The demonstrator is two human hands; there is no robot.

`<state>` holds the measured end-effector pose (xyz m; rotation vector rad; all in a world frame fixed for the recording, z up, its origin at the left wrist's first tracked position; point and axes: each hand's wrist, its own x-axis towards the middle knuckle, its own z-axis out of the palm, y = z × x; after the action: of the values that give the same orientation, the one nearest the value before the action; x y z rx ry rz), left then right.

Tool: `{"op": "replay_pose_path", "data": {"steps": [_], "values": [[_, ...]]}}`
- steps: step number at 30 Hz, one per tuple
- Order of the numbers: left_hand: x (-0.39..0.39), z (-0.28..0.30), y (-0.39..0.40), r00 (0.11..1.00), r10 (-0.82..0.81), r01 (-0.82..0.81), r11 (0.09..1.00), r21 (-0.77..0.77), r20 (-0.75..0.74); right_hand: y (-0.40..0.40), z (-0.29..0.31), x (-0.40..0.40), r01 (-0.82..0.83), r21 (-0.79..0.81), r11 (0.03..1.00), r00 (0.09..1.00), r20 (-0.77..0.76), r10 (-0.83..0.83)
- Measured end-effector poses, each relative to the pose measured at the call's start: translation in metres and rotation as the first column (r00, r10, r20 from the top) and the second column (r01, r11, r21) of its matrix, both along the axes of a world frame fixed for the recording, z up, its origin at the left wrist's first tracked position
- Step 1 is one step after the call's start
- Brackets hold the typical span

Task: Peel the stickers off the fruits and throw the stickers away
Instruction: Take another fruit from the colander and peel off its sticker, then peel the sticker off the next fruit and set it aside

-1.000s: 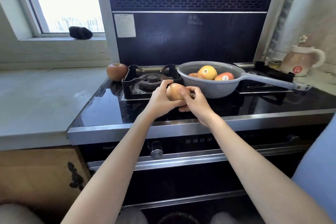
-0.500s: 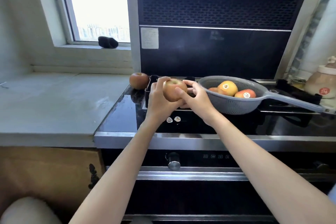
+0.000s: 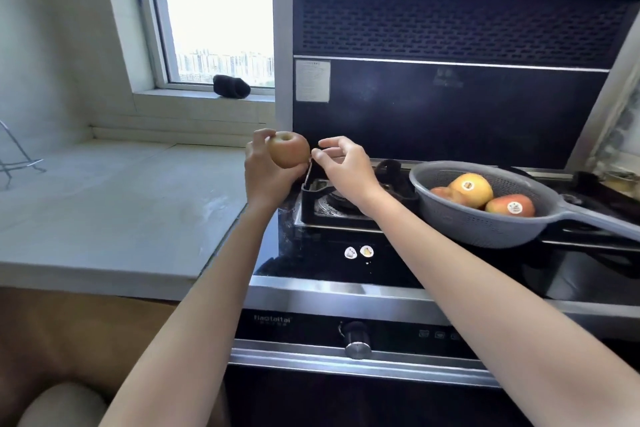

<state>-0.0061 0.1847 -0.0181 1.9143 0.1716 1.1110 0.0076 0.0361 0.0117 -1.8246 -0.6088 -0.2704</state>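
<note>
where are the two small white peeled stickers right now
In the head view, the two small white stickers lie side by side on the black glass stovetop, near its front edge, below the right hand.

Black glass gas stove [image 3: 433, 263] with silver knob [image 3: 357, 345] at six o'clock, dark perforated range hood [image 3: 450, 24] at twelve. Pale stone countertop [image 3: 114, 204] at nine o'clock. Black rounded object [image 3: 231, 86] on white windowsill [image 3: 194, 99] at eleven.
</note>
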Motion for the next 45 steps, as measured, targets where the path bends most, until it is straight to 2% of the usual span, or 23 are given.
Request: {"op": "replay_pose_path", "data": {"steps": [5,11,19,28,32,36,39,45], "values": [[0.034,-0.015,0.024,0.968,0.128,-0.123,0.992,0.037,-0.218,-0.004,-0.008,0.015,0.022,0.078,0.997,0.999,0.024,-0.024],[0.062,-0.033,0.038,0.949,0.055,-0.051,0.998,0.022,-0.31,-0.01,-0.02,0.024,0.054,0.151,0.987,0.997,0.04,-0.061],[0.072,-0.051,0.039,0.908,0.015,-0.014,1.0,0.004,-0.419,-0.016,-0.023,0.029,0.018,0.159,0.987,0.999,0.024,-0.023],[0.058,-0.035,0.039,0.823,-0.062,0.061,0.998,-0.021,-0.564,-0.03,-0.023,0.025,0.068,0.143,0.987,0.998,-0.013,-0.067],[0.045,-0.023,0.026,0.87,0.074,-0.058,0.997,0.048,-0.487,-0.041,-0.018,0.017,0.095,0.149,0.984,0.995,-0.037,-0.091],[0.029,-0.004,0.001,0.941,0.116,-0.123,0.992,-0.001,-0.318,-0.058,-0.011,0.005,0.119,0.164,0.979,0.993,-0.032,-0.115],[0.023,0.01,-0.025,0.977,0.057,-0.069,0.996,-0.053,-0.206,-0.072,-0.006,-0.003,0.146,0.172,0.974,0.989,-0.026,-0.144],[0.024,0.028,-0.09,0.997,-0.066,0.069,0.995,0.078,-0.043,-0.104,-0.001,-0.01,0.223,0.177,0.959,0.974,-0.009,-0.225]]}}
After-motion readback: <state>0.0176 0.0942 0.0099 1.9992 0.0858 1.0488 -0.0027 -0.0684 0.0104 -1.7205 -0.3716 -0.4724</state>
